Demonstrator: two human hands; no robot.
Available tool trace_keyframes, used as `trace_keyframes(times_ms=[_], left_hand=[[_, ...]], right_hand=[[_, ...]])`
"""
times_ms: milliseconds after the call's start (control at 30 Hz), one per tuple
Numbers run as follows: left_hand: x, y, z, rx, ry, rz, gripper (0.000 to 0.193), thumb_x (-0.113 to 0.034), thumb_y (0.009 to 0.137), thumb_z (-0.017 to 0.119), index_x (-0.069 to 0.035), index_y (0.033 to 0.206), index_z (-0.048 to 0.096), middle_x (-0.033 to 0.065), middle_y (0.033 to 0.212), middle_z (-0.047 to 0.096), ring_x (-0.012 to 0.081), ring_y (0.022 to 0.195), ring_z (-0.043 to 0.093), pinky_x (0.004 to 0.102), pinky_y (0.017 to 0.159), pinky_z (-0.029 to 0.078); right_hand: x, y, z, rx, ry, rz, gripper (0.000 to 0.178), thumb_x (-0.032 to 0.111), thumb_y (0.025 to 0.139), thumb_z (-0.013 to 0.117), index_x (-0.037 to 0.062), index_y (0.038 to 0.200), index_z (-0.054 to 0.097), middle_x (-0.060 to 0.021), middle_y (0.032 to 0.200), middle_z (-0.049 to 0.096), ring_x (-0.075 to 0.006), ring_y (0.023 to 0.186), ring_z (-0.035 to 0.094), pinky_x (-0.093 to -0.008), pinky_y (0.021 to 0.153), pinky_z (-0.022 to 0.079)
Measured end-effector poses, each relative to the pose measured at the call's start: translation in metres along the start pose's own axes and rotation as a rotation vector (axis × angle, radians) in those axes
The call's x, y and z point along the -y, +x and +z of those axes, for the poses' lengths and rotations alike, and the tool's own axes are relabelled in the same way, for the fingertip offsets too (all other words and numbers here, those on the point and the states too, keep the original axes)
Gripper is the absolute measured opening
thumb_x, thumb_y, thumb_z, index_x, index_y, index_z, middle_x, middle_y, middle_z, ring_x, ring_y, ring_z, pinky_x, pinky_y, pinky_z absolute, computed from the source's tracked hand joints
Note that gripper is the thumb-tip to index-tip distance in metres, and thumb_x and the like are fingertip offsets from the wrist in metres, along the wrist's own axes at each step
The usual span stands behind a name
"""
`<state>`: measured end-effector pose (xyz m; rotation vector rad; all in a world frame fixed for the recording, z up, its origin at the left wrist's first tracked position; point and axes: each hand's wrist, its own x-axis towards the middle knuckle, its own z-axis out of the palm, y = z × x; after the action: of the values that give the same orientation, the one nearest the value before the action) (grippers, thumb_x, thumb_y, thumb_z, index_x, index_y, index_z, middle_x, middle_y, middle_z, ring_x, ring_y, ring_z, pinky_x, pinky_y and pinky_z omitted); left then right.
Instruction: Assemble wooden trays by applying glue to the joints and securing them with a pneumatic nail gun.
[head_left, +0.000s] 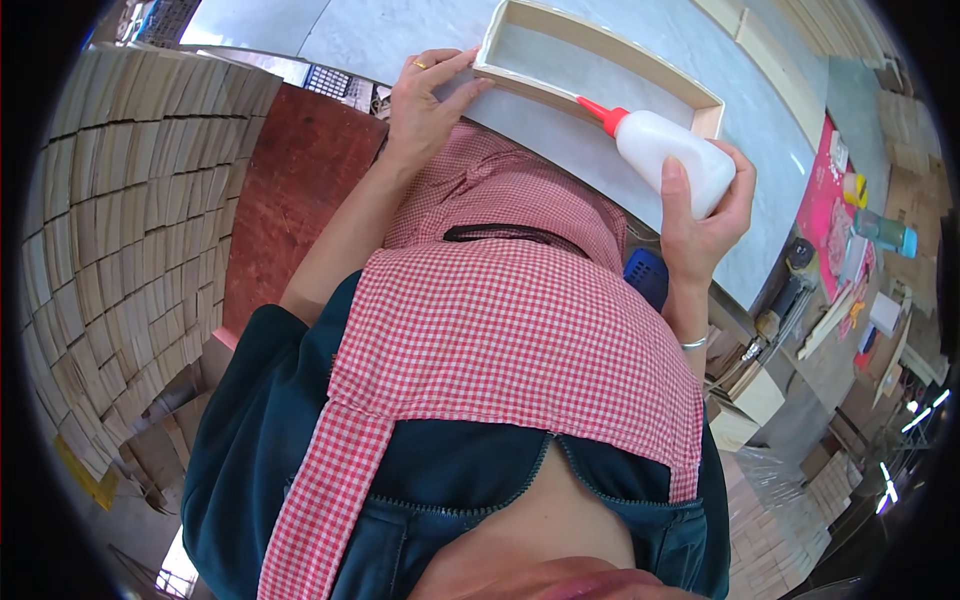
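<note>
Frame [630, 55] lies near tabletop [590, 165] edge.

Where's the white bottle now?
The bottle is upper right of centre in the head view, in the right hand, red nozzle by the near side of the wooden frame.

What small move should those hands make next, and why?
Perhaps ease the bottle along the frame's near edge: the right hand holds it tilted, its red nozzle aimed at that edge, and the left hand touches the frame's left end.

Wkshp, w/ wood stacks [135, 225]
</note>
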<state>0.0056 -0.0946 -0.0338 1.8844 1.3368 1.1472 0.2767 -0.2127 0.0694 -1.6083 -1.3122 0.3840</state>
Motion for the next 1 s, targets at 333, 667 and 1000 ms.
trace_keyframes(times_ms=[333, 667, 1000], left_hand=[[-0.006, -0.001, -0.001, 0.020, -0.024, -0.091, 0.040, -0.019, 0.085, 0.081, -0.009, 0.124, 0.074, 0.0077, 0.119, 0.066, 0.0194, 0.104, 0.059, 0.0293, 0.089, 0.051], [-0.005, -0.001, -0.001, 0.031, -0.012, -0.098, 0.040, -0.017, 0.087, 0.081, -0.005, 0.124, 0.073, 0.0074, 0.120, 0.066, 0.0193, 0.104, 0.058, 0.0297, 0.091, 0.052], [0.003, -0.003, -0.004, 0.037, 0.010, -0.102, 0.040, -0.017, 0.087, 0.080, -0.003, 0.124, 0.072, 0.0088, 0.121, 0.067, 0.0212, 0.108, 0.059, 0.0306, 0.094, 0.050]], right_hand=[[-0.012, -0.015, -0.051, -0.118, -0.141, 0.041, 0.043, 0.017, 0.087, 0.076, 0.0019, 0.122, 0.056, -0.0134, 0.111, 0.063, -0.0243, 0.094, 0.062, -0.0342, 0.083, 0.053], [-0.020, -0.026, -0.088, -0.226, -0.225, 0.099, 0.042, 0.017, 0.085, 0.076, 0.0012, 0.119, 0.057, -0.0138, 0.109, 0.063, -0.0247, 0.091, 0.061, -0.0350, 0.083, 0.051], [-0.031, -0.031, -0.103, -0.290, -0.301, 0.128, 0.040, 0.020, 0.090, 0.073, 0.0013, 0.121, 0.057, -0.0142, 0.110, 0.063, -0.0245, 0.094, 0.062, -0.0348, 0.083, 0.052]])
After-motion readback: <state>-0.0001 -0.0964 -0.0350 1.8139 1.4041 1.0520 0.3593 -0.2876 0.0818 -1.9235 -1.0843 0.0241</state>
